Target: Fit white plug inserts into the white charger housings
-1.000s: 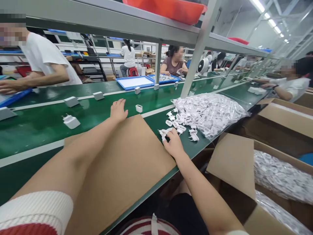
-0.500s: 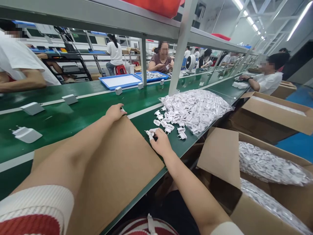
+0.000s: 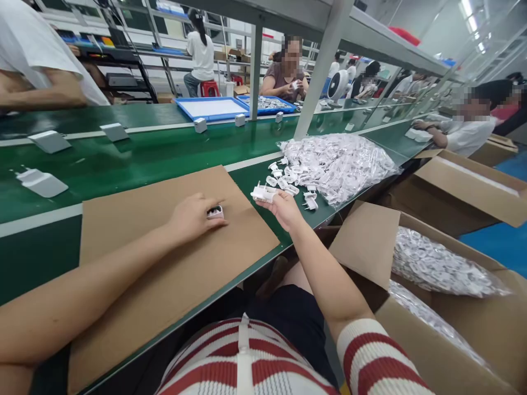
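left grip (image 3: pixel 191 218): clamped on white housing (image 3: pixel 216 212), between thumb and fingers, over cardboard sheet (image 3: pixel 164 282) | right grip (image 3: pixel 286 211): clamped on white plug piece (image 3: pixel 262 193), at fingertips, prongs up, near loose adapters (image 3: pixel 310 201)

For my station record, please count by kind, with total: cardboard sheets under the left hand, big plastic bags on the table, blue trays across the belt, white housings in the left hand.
Cardboard sheets: 1
Plastic bags: 1
Blue trays: 2
White housings: 1
Total: 5
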The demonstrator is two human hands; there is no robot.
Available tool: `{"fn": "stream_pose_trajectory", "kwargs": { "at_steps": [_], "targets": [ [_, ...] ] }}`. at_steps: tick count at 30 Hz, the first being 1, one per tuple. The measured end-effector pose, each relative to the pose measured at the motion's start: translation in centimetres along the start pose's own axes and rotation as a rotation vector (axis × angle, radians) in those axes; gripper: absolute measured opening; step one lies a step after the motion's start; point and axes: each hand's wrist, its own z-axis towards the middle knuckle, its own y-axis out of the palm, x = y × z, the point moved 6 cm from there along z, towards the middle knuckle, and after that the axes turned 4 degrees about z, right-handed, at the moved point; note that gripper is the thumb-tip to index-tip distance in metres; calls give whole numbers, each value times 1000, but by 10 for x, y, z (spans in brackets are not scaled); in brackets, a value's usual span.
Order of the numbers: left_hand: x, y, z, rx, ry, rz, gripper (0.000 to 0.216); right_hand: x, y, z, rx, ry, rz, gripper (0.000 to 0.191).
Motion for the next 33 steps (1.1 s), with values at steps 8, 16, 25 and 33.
{"fn": "stream_pose_trajectory", "kwargs": {
  "at_steps": [8,16,25,33],
  "targets": [
    [-12,20,-25,31,-162,-531,55,-7,44,-39,21,-21,-164,38],
    [-4,39,-27,39,-88,-852,61,4,86,-50,-79,-414,-852,26],
    [-2,43,-27,39,29,-973,57,14,98,-44,-193,-477,-1174,28],
    [0,26,-32,124,65,-404,44,10,105,-47,-227,-477,-1260,37]
  ]
}}
